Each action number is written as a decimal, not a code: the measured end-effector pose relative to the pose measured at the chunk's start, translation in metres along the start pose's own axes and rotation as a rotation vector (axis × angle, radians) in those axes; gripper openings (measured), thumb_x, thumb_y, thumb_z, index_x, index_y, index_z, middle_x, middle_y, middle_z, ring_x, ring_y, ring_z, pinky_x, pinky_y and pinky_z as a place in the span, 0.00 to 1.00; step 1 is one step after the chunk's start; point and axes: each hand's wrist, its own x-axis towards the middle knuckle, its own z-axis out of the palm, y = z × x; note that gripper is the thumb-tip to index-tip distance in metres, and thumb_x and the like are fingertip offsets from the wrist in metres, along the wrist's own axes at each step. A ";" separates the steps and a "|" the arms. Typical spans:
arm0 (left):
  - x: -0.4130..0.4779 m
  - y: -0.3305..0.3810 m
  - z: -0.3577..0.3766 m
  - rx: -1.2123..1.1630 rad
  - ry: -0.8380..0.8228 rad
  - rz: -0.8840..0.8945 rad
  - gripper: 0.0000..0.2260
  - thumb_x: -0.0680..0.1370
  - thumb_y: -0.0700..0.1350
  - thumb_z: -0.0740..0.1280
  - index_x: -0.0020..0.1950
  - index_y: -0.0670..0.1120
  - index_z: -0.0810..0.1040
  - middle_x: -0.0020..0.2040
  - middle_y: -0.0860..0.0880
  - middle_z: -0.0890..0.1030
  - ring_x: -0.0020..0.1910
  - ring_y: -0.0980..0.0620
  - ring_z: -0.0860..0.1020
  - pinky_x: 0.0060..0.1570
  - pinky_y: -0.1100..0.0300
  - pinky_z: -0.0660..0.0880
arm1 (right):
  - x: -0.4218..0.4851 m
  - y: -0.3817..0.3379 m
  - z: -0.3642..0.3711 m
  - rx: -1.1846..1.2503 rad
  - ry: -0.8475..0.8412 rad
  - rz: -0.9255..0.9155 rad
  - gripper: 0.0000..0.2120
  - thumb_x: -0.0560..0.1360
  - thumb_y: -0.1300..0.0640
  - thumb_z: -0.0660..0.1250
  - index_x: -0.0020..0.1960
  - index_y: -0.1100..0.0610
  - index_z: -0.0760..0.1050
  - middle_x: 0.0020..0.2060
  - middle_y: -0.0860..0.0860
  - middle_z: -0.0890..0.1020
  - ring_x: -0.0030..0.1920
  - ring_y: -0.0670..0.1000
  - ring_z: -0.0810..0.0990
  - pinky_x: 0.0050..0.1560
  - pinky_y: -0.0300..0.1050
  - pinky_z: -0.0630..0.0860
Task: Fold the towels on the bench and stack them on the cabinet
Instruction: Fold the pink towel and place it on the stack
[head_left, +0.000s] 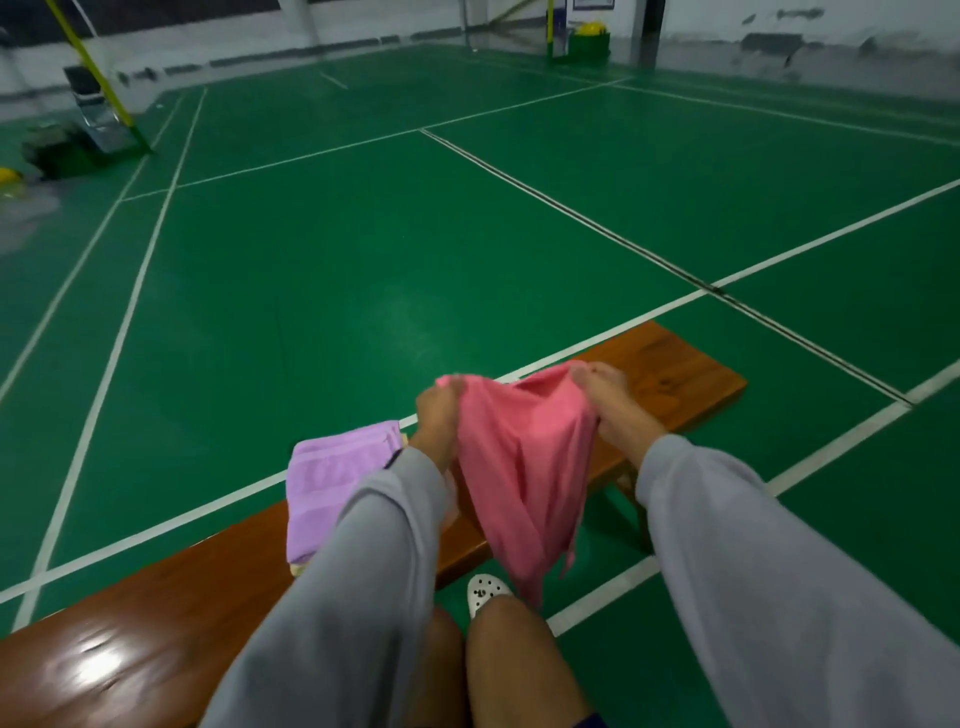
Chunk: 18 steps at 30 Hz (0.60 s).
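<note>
I grip the pink towel (524, 457) with my left hand (439, 415) and right hand (618, 410); pulling the corners apart should square it.

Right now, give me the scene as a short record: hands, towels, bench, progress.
left hand: grips one top corner of the pink towel
right hand: grips the other top corner
pink towel: held up, bunched, not yet folded, hangs past the bench's near edge
purple towel: folded, lies on the bench
bench: wooden, on a green court floor
cabinet: not in view
</note>
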 end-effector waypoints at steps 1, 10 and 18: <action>0.004 0.017 -0.008 -0.116 0.046 0.041 0.09 0.77 0.45 0.71 0.39 0.45 0.79 0.38 0.49 0.79 0.42 0.49 0.76 0.45 0.54 0.74 | 0.003 -0.016 -0.006 0.096 0.036 -0.013 0.10 0.79 0.58 0.69 0.39 0.56 0.75 0.37 0.53 0.78 0.40 0.51 0.74 0.38 0.44 0.71; -0.031 0.063 -0.075 -0.129 -0.158 0.043 0.09 0.81 0.44 0.70 0.43 0.45 0.75 0.39 0.44 0.76 0.32 0.51 0.77 0.36 0.57 0.77 | -0.060 -0.074 -0.024 0.136 -0.238 0.147 0.12 0.82 0.54 0.68 0.41 0.57 0.74 0.27 0.51 0.79 0.31 0.50 0.78 0.30 0.40 0.76; -0.074 0.078 -0.111 0.197 -0.369 0.017 0.11 0.79 0.42 0.72 0.59 0.38 0.81 0.51 0.42 0.84 0.48 0.46 0.82 0.48 0.52 0.82 | -0.082 -0.117 -0.003 -0.010 -0.258 0.078 0.09 0.81 0.51 0.68 0.48 0.56 0.76 0.34 0.53 0.81 0.34 0.52 0.79 0.35 0.43 0.77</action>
